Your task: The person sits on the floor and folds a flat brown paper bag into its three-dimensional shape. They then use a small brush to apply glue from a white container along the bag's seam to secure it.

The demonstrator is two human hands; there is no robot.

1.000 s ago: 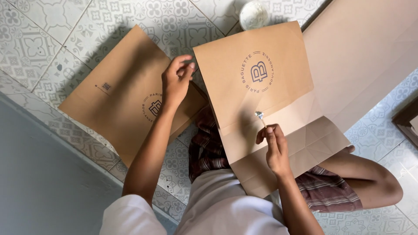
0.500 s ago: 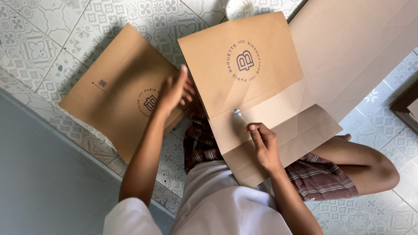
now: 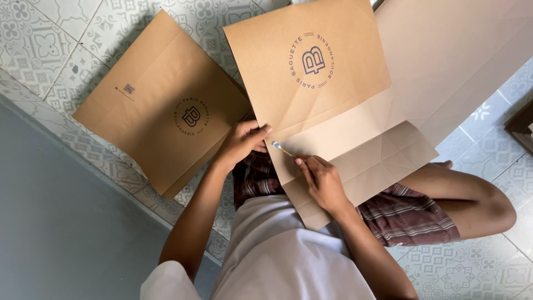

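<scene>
A flat brown paper bag (image 3: 327, 100) with a round dark printed emblem lies across my lap, its bottom flap folded open toward me. My left hand (image 3: 241, 143) presses on the bag's left edge near the fold. My right hand (image 3: 322, 180) pinches a thin stick with a pale blue-white tip (image 3: 279, 148), the tip touching the paper at the fold's left end. I sit on the floor in plaid shorts and a white shirt.
A stack of similar brown bags (image 3: 161, 103) lies on the patterned tile floor (image 3: 50, 39) to my left. A large tan sheet or board (image 3: 466, 50) slopes at upper right. A grey wall (image 3: 55, 222) runs along the lower left. A dark object (image 3: 522, 122) sits at the right edge.
My left hand has come off the stack of bags on the left and moved onto the lap bag's edge. My right hand has carried the stick leftward along the fold.
</scene>
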